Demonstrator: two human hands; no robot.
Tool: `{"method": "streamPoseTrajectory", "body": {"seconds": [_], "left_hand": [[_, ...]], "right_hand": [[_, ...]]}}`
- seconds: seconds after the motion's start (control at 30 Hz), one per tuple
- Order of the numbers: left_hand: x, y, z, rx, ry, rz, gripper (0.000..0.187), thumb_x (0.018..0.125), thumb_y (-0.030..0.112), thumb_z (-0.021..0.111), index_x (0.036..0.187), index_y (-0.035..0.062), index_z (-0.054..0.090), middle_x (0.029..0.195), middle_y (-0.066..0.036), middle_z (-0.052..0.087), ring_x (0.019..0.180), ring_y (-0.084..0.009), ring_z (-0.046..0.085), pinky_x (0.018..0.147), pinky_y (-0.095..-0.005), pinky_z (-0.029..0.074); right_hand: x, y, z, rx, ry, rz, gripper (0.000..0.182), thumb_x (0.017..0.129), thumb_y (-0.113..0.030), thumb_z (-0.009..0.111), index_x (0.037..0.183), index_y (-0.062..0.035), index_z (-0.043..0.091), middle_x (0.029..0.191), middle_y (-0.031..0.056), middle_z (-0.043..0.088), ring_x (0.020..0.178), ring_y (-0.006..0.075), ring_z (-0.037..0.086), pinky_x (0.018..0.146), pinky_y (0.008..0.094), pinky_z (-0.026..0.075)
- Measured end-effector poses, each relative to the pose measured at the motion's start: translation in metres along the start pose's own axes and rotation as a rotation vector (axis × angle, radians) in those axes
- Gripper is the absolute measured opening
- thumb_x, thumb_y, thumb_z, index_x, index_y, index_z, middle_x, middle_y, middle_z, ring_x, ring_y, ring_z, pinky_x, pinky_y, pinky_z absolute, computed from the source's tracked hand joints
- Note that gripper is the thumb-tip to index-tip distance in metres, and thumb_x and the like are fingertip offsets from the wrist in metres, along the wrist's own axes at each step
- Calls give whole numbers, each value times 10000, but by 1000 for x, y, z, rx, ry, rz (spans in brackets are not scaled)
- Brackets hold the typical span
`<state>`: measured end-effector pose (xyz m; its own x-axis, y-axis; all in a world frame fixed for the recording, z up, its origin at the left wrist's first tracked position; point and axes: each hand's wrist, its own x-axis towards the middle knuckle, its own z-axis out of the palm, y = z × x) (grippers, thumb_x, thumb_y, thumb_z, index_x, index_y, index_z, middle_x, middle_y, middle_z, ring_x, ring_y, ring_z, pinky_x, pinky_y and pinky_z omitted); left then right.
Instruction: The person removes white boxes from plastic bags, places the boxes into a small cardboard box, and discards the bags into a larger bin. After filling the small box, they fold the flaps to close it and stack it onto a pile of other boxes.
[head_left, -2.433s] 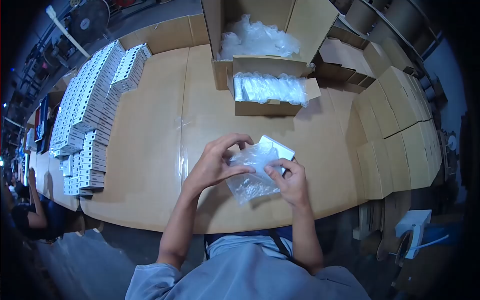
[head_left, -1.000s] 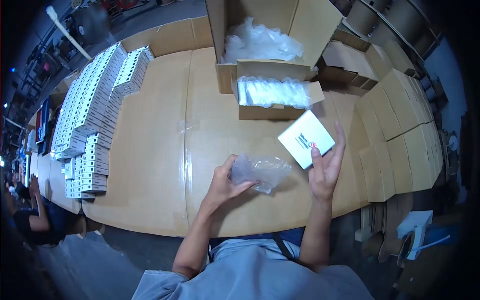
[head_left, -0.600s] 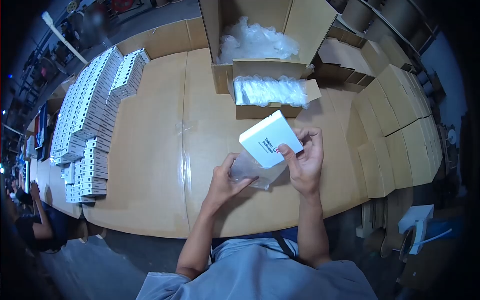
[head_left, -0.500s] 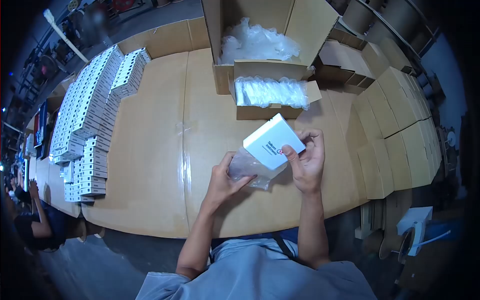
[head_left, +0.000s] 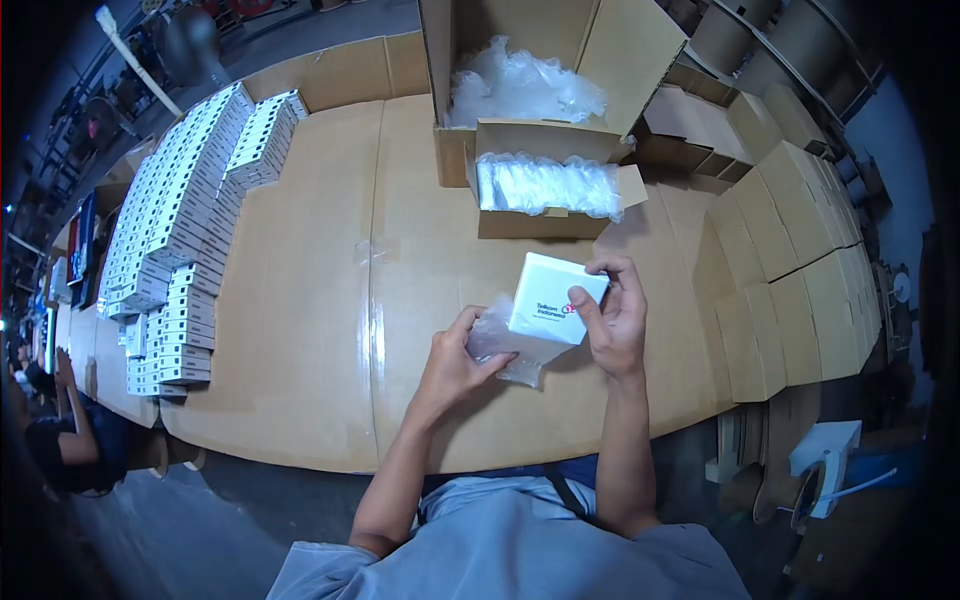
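Observation:
My right hand (head_left: 617, 335) grips a white box (head_left: 540, 295) printed "Telkom Indonesia", thumb on the printed face and fingers at its right edge. A clear plastic bubble-wrap bag (head_left: 487, 335) is pinched in my left hand (head_left: 450, 372), with the thumb along its lower edge. The box's lower left part overlaps the bag's mouth in this view. Just beyond the hands stands a small open carton (head_left: 540, 227), filled with a row of bubble-wrapped packs (head_left: 550, 184).
A large open carton (head_left: 640, 55) holding loose clear bags (head_left: 525, 85) stands at the back. White boxes (head_left: 190, 190) are stacked high along the left of the cardboard-covered table (head_left: 290, 320). Folded brown cartons (head_left: 815, 300) line the right. Another person (head_left: 80, 440) sits at far left.
The white box has turned in my right hand to a more level angle and dropped slightly. Both hands keep their grips; the view has shifted a little.

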<state>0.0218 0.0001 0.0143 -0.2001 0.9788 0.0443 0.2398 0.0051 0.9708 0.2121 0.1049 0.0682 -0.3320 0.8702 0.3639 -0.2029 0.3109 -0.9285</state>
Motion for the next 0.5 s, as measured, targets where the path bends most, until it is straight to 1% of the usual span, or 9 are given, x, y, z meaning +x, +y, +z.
{"method": "streamPoseTrajectory", "body": {"seconds": [0.1, 0.2, 0.3, 0.4, 0.43, 0.47, 0.5], "left_hand": [[-1, 2, 0, 5, -23, -26, 515, 748, 104, 881, 1167, -22, 609, 974, -205, 751, 936, -264, 755, 800, -365, 586], [-2, -2, 4, -49, -18, -12, 557, 737, 107, 895, 1196, -35, 612, 1026, -194, 749, 966, -236, 740, 829, -364, 579], [-4, -1, 6, -230, -21, -3, 481, 848, 137, 826, 1236, -49, 611, 1088, -143, 733, 986, -179, 699, 858, -329, 558], [-4, -13, 6, -510, -21, -105, 361, 994, 181, 675, 1265, -47, 608, 1120, -85, 698, 991, -132, 645, 870, -282, 524], [-4, -11, 1, -401, -65, -179, 354, 1079, 239, 533, 1284, -41, 602, 1102, -55, 681, 982, -106, 613, 878, -260, 495], [-4, -13, 2, -424, -30, -142, 366, 1081, 254, 531, 1287, -40, 601, 1108, -54, 680, 992, -105, 609, 886, -263, 491], [-3, -18, 4, -447, 4, -103, 379, 1083, 270, 529, 1290, -39, 599, 1114, -52, 678, 1002, -104, 605, 894, -265, 487]], "right_hand": [[2, 5, 6, 55, -42, 126, 286, 936, -10, 713, 1152, 1, 528, 1008, 53, 575, 926, 92, 573, 813, 244, 497], [7, 16, 16, 55, 47, 82, 295, 933, -4, 715, 1160, 12, 527, 1036, 65, 591, 950, 98, 601, 814, 249, 518], [6, 23, 19, 37, 18, 176, 260, 943, -25, 714, 1134, 15, 541, 1020, 69, 617, 942, 99, 617, 816, 254, 530], [5, 27, 19, -15, -16, 279, 255, 956, -59, 712, 1143, 20, 556, 1014, 67, 635, 945, 100, 624, 827, 253, 534], [5, 27, 16, -31, -48, 317, 264, 958, -61, 710, 1156, 22, 557, 1018, 65, 636, 958, 104, 624, 840, 257, 534], [5, 28, 14, -48, -79, 355, 272, 960, -64, 708, 1169, 24, 559, 1021, 63, 637, 970, 108, 625, 854, 261, 535], [3, 32, 17, 17, -55, 353, 333, 953, -59, 713, 1228, 26, 547, 1036, 61, 641, 1004, 125, 625, 889, 274, 533]]}}
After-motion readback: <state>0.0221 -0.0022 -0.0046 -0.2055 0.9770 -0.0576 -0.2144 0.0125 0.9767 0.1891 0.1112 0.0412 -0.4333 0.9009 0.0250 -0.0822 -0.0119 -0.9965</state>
